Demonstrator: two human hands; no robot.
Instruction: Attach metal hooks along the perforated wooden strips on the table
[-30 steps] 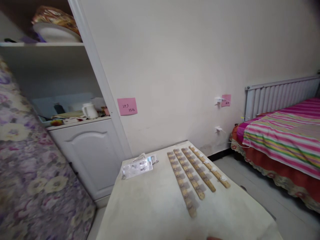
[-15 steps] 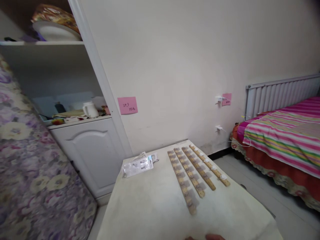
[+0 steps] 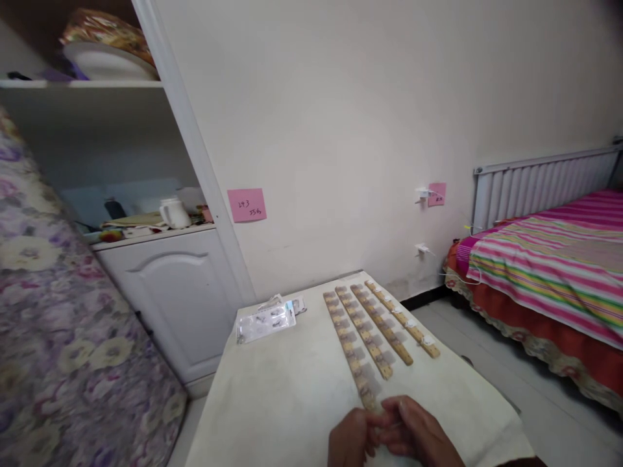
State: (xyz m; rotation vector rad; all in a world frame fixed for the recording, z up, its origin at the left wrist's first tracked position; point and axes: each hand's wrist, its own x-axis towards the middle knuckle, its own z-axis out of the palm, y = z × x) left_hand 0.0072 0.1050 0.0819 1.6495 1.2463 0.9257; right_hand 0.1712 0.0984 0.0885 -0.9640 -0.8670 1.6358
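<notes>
My left hand and my right hand meet at the front of the table, by the near end of the leftmost wooden strip. Fingers of both hands are curled and pressed together at the tips. Whatever lies between them is too small or hidden to make out. Several wooden strips lie side by side and slanted on the table. The left ones carry small clear pieces along their length, while the rightmost strip carries small white round pieces.
Clear plastic packaging lies at the back left of the pale table. A white cabinet and a floral panel stand to the left. The wall is behind, and a bed with a striped cover is at right.
Both hands have come up from the bottom edge into view and now meet near the leftmost strip's front end. The view has shifted slightly; the strips have not visibly moved on the table.
</notes>
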